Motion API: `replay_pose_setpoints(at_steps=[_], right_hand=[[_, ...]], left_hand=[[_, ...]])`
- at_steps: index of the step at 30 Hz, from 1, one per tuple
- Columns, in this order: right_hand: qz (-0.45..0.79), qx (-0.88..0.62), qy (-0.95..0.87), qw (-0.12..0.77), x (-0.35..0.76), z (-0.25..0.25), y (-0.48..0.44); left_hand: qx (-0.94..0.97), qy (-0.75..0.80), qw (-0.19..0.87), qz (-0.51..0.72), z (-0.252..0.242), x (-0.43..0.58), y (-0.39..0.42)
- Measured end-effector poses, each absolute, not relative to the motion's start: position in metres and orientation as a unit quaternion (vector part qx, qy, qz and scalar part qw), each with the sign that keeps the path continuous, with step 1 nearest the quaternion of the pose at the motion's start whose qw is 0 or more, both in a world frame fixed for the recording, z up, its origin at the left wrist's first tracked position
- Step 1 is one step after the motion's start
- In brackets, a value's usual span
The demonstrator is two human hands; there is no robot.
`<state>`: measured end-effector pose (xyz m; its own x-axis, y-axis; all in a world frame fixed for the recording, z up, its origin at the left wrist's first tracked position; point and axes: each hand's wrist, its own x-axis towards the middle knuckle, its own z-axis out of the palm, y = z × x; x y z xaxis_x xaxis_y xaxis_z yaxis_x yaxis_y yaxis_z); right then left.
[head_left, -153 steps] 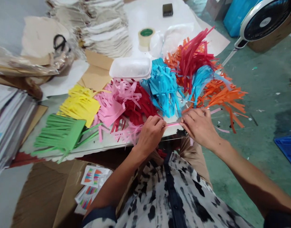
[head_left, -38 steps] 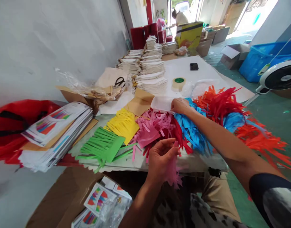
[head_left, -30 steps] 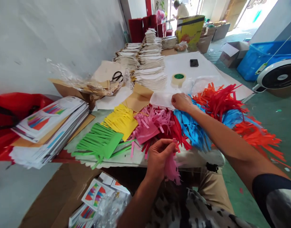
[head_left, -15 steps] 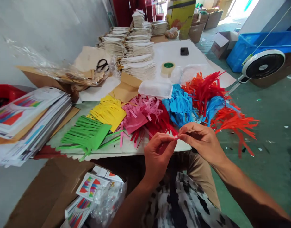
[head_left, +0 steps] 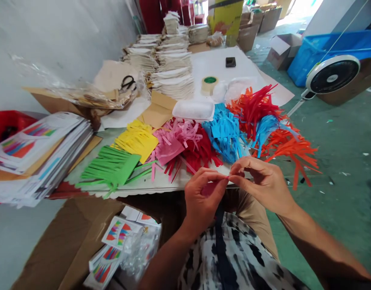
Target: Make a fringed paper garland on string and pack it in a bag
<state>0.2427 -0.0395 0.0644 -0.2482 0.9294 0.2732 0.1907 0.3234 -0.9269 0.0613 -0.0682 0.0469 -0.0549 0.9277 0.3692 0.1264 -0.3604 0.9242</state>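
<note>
Over the table's front edge, my left hand (head_left: 203,193) is closed on a pink piece of paper (head_left: 209,188), mostly hidden by the fingers. My right hand (head_left: 261,179) pinches at the same spot, its fingertips meeting those of the left. Fringed paper lies just beyond: green (head_left: 113,165), yellow (head_left: 137,139), pink (head_left: 173,141), dark red (head_left: 200,149) and blue (head_left: 224,131). To the right are a red fringed bunch (head_left: 259,106) and an orange one (head_left: 291,145), which hangs over the table's side.
A clear plastic tray (head_left: 194,110), a tape roll (head_left: 209,85) and a black phone-like object (head_left: 230,62) lie farther back. Scissors (head_left: 128,82) rest at left near stacked white bundles (head_left: 173,72). Printed cards (head_left: 40,141) are piled at far left; a fan (head_left: 333,74) stands right.
The view has shifted slightly. Both hands stay together at the pink paper, and more of it shows inside my left hand.
</note>
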Motion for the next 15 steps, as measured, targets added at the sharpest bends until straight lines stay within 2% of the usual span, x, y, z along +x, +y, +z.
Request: replay_pose_setpoints(at_steps=[9, 15], right_hand=[[0.376, -0.422, -0.703, 0.431, 0.245, 0.071, -0.050], [0.345, -0.424, -0.720, 0.428, 0.244, 0.067, -0.056]], left_hand=[[0.637, 0.434, 0.297, 0.564, 0.049, 0.060, -0.071], [0.632, 0.444, 0.304, 0.558, 0.048, 0.062, -0.074]])
